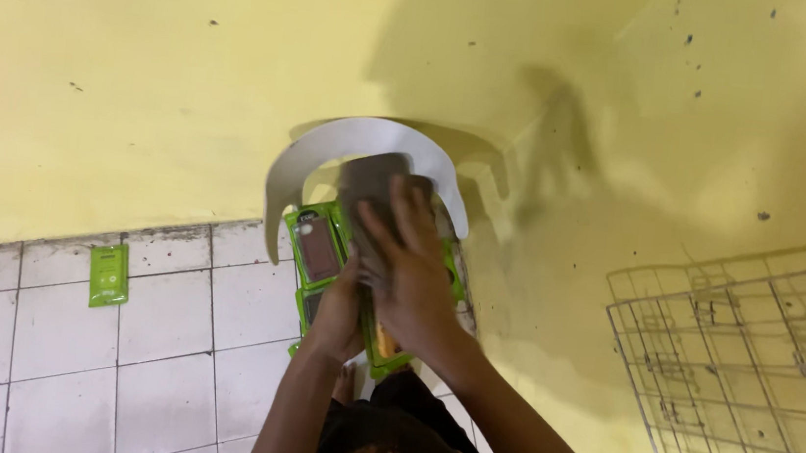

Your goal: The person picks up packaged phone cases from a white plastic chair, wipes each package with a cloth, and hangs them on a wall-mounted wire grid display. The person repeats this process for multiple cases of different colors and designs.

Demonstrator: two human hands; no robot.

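Observation:
My left hand (pixel 340 314) and my right hand (pixel 413 277) are both closed on a stack of bright green flat packages (pixel 322 248) with brown panels, held up in front of me. The right hand lies over the top of the stack, covering much of it. The left hand grips the stack from below. A curved white arch-shaped piece (pixel 362 144) sits behind the top of the stack, against the yellow wall. Motion blurs the hands and stack.
One single green package (pixel 110 274) lies on the white tiled floor (pixel 66 352) at the left, near the wall's base. A white wire grid rack (pixel 753 378) leans at the right. The yellow wall (pixel 192 68) fills the upper view.

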